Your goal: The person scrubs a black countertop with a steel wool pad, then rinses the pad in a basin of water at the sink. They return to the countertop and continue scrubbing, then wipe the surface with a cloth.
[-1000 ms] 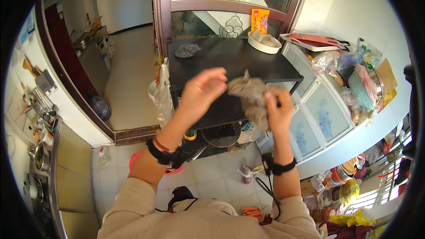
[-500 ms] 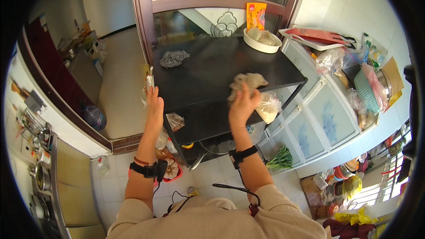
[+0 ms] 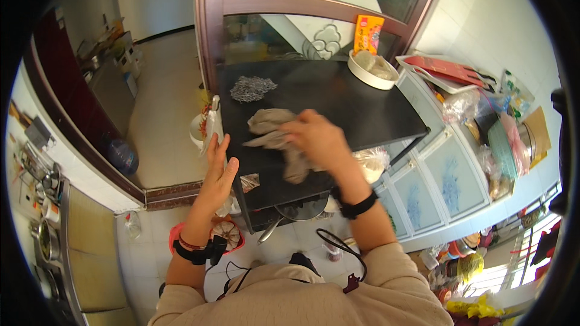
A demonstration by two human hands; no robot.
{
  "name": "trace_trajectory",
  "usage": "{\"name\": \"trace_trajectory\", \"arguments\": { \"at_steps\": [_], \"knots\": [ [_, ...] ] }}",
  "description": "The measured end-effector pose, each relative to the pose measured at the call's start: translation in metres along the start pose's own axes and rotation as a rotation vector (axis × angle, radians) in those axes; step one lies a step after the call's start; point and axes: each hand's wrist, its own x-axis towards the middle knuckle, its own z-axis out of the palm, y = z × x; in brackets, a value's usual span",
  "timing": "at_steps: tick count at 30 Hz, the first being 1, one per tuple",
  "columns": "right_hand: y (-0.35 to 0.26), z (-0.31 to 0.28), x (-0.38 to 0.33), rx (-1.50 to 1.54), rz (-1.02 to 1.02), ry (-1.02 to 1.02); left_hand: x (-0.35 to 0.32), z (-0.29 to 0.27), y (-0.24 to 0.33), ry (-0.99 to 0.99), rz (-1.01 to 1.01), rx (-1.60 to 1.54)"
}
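A grey-brown cloth (image 3: 272, 122) lies bunched on the black top of the shelf rack (image 3: 326, 99), part of it hanging over the front edge. My right hand (image 3: 317, 139) grips it with curled fingers. My left hand (image 3: 219, 175) is open at the rack's front left corner, palm turned inward, holding nothing. Beyond the cloth, a tangled steel wool scrubber (image 3: 252, 89) rests on the top at the left. In the far right corner stands a white oval dish (image 3: 370, 77) with bagged food, and an orange packet (image 3: 367, 34) is upright behind it.
Under the top, a lower shelf holds a clear bag of pale food (image 3: 371, 163) and a pan (image 3: 302, 210). Glass-fronted cabinets (image 3: 450, 172) run along the right, loaded with bags and a teal basket (image 3: 502, 145). A red basin (image 3: 232, 244) sits on the floor near my left arm.
My right hand has swept the cloth leftward across the black top, toward the front edge. My left hand has shifted slightly down and right. The whole view has shifted a little.
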Motion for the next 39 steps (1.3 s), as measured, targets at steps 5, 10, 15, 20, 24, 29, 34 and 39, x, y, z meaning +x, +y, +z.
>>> {"name": "trace_trajectory", "arguments": {
  "at_steps": [5,10,15,20,24,29,34,39],
  "knots": [
    [0.13,-0.045,-0.013,-0.214,0.174,-0.024,0.041,-0.047,0.025,-0.095,-0.057,0.086],
    [0.179,-0.059,-0.018,-0.503,0.313,0.1,0.137,-0.048,0.057,-0.174,0.106,0.14],
    [0.222,-0.048,-0.01,0.056,0.056,-0.106,0.225,-0.007,0.041,-0.124,0.015,0.567],
    [0.224,-0.082,-0.006,0.162,-0.031,-0.108,0.235,0.004,0.002,-0.501,-0.058,0.759],
    [0.223,-0.065,-0.024,-0.142,-0.08,0.034,0.242,0.009,0.021,-0.543,-0.168,0.715],
    [0.214,-0.069,-0.027,-0.28,-0.28,0.117,0.226,0.021,0.087,-0.353,-0.509,-0.281],
    [0.156,-0.087,-0.024,0.833,0.018,0.023,0.162,0.043,0.134,-0.182,-0.468,-0.826],
    [0.076,-0.061,0.0,1.879,0.213,-0.346,0.097,0.083,0.138,-0.205,-0.361,-1.138]
  ]
}}
